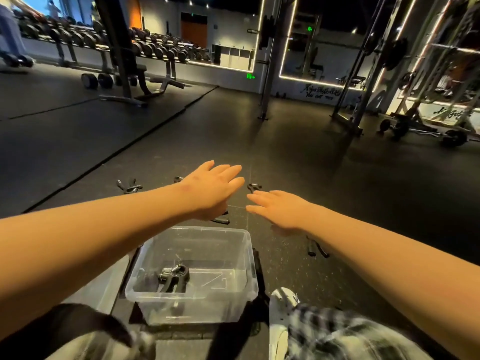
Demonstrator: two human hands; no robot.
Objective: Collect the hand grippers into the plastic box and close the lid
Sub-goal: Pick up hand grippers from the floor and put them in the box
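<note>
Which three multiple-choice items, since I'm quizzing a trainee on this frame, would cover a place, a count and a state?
1. Where does the plastic box stand?
A. on the dumbbell rack
B. on the floor in front of the person
C. on a bench

2. How many hand grippers lie inside it?
A. none
B. four
C. one

3. How are the two hands?
A. both open, holding nothing
B. both gripping hand grippers
C. one holding the lid

Answers:
1 B: the box sits on the dark floor, close to the person.
2 C: a single hand gripper shows inside the clear walls.
3 A: the left hand and the right hand reach forward with straight fingers and hold nothing.
</note>
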